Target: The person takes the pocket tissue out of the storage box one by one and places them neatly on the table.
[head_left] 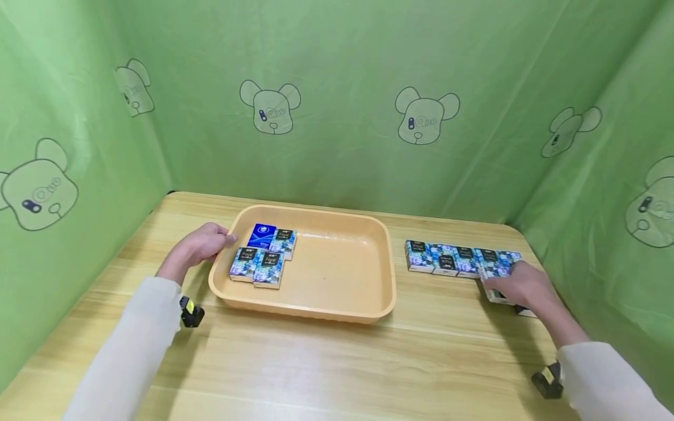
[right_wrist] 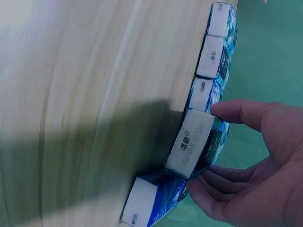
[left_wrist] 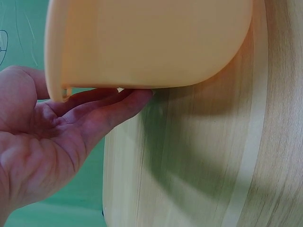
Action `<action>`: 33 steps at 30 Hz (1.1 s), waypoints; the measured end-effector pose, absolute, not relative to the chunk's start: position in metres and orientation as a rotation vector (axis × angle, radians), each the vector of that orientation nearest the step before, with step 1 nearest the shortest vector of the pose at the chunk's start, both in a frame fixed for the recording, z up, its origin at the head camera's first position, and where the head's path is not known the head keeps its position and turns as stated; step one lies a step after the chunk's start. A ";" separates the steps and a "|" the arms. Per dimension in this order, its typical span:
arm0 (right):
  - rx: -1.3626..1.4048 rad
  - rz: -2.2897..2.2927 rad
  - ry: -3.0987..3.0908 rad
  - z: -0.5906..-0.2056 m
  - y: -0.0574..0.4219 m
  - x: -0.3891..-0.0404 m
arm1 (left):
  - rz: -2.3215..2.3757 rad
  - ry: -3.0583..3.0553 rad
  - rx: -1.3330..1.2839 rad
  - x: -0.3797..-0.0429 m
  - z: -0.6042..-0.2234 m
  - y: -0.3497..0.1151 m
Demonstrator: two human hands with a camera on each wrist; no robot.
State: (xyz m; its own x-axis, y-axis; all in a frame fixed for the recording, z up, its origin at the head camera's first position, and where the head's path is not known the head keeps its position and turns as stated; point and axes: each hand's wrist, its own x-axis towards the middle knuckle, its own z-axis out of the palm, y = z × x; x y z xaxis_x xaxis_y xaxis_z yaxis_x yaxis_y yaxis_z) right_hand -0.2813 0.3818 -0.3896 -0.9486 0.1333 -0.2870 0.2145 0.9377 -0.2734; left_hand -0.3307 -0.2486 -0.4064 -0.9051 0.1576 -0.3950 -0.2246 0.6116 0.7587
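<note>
My left hand (head_left: 202, 242) grips the left rim of a peach plastic tray (head_left: 337, 275). In the left wrist view its fingers (left_wrist: 111, 113) reach along the tray's outer side. Inside the tray, at the left, lie several pocket tissue packs: a plain blue one (head_left: 261, 233) and floral ones like this pack (head_left: 269, 270). At the right of the table my right hand (head_left: 523, 285) pinches a floral tissue pack (right_wrist: 191, 142) between thumb and fingertips, at the near end of a row in the right wrist view. Part of that pack is hidden by the hand.
More floral tissue packs (head_left: 419, 256) stand side by side in a row right of the tray. A blue pack (right_wrist: 163, 194) lies by the right fingertips. Green curtains (head_left: 347, 169) with bear faces enclose the wooden table (head_left: 316, 368) at the back and sides.
</note>
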 end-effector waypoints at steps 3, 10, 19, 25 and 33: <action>0.242 -0.422 2.816 -0.390 0.385 -0.280 | 1.216 2.415 -0.051 -0.331 -0.407 -0.249; 0.233 -0.366 2.765 -0.396 0.389 -0.280 | 1.216 2.415 -0.050 -0.331 -0.407 -0.250; 0.266 -0.358 2.813 -0.407 0.388 -0.281 | 1.223 2.413 -0.054 -0.331 -0.408 -0.250; 0.300 -0.349 2.857 -0.412 0.387 -0.281 | 1.212 2.419 -0.060 -0.332 -0.408 -0.250; 0.356 -0.328 2.872 -0.416 0.384 -0.280 | 1.198 2.417 -0.066 -0.332 -0.407 -0.250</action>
